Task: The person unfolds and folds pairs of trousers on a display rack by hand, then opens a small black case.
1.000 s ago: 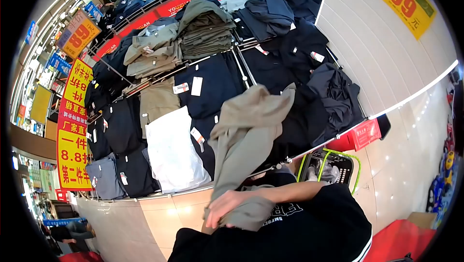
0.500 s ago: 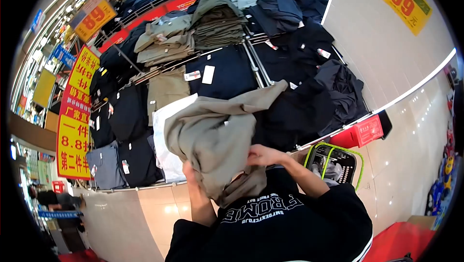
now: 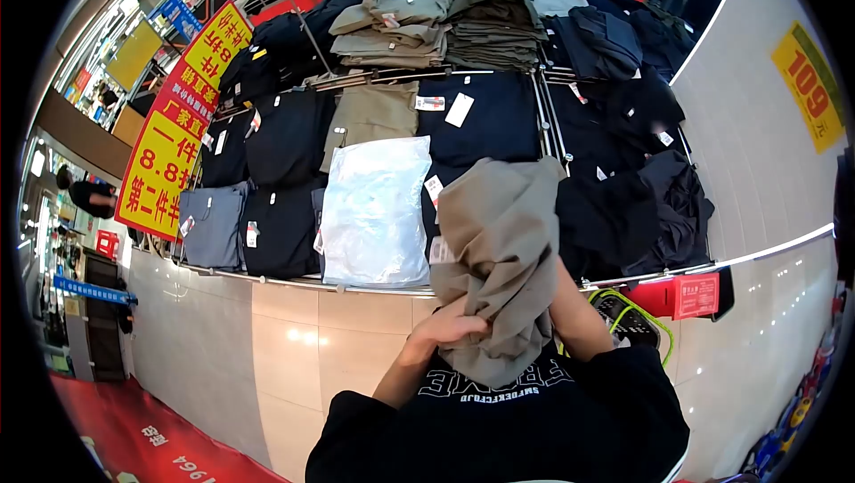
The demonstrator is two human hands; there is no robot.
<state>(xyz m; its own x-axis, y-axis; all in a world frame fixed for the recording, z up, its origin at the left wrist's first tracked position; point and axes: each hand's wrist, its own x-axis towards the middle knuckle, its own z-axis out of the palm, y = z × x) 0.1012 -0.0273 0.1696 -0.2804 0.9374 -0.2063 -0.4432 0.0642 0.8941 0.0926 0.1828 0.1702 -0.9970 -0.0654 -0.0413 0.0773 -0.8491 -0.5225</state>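
A bunched khaki garment hangs upright in front of my chest, over the front edge of the clothes display. My left hand grips its lower left side, fingers pressed into the folds. The right forearm reaches up behind the garment's right side, and the cloth hides that hand. Left of the garment lies a white plastic-wrapped pack. Folded black trousers with a white tag lie behind it, and dark crumpled clothing is to the right.
The display's metal front rail runs across at waist height. A green-edged black basket and a red box stand at the right. A red and yellow sign is at the left; a white partition rises at the right.
The view has turned, shifting the display to the right in the picture. The khaki garment went from stretched out over the display to gathered upright, and the right hand has passed behind it.
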